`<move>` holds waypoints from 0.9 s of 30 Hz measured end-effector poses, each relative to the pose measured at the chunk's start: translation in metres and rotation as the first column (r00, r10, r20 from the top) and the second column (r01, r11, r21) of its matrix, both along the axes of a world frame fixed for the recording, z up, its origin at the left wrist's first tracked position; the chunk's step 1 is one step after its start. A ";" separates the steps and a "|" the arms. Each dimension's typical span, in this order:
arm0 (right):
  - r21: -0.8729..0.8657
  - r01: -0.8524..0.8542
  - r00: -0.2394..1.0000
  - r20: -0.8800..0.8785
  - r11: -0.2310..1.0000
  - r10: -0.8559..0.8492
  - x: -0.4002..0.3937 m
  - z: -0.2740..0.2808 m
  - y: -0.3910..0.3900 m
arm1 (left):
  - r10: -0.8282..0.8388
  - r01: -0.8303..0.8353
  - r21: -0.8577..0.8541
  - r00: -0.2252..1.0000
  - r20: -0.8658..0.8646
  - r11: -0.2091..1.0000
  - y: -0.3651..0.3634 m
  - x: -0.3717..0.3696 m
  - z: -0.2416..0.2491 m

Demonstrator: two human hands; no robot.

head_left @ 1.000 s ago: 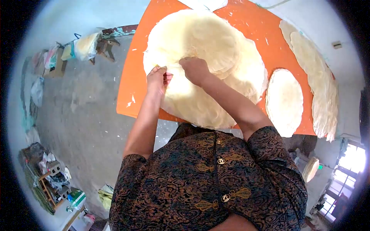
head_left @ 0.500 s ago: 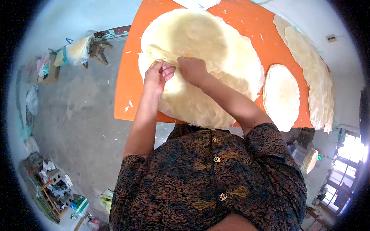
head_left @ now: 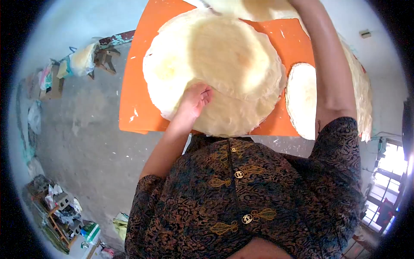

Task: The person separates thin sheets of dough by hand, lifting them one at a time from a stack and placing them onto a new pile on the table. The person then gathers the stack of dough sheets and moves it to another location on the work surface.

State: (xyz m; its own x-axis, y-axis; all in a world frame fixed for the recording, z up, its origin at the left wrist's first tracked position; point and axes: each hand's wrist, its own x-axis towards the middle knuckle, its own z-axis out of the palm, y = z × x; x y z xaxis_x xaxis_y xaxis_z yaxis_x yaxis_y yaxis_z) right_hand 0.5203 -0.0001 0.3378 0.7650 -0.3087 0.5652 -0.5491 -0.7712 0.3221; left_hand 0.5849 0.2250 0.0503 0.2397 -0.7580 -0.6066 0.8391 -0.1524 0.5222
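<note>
My left hand (head_left: pixel 198 98) lies on the large pile of thin, round, pale yellow sheets (head_left: pixel 233 114), its fingers curled beside the edge of a top sheet. Whether they pinch that edge cannot be made out. My right forearm (head_left: pixel 330 64) reaches up past the pile's right side, and the hand is cut off by the top of the view. Near that wrist, a pale sheet (head_left: pixel 258 9) spreads across the top, beyond the pile.
The pile rests on an orange tabletop (head_left: pixel 133 95). To the right are a smaller oval stack (head_left: pixel 300 97) and long overlapping sheets (head_left: pixel 363 95). A box (head_left: pixel 54 84) and bags (head_left: pixel 82 60) stand at the left, and clutter (head_left: pixel 60 211) lies lower left.
My right hand has left the pile and gone up and right, out of view. A pale sheet now covers more of the top area. My left hand has shifted down and right over the pile.
</note>
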 end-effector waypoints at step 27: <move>0.769 0.040 0.992 -0.109 0.638 0.070 -0.118 -0.259 0.059 | 0.102 -0.149 0.275 0.979 0.179 0.950 -0.047 -0.036 -0.005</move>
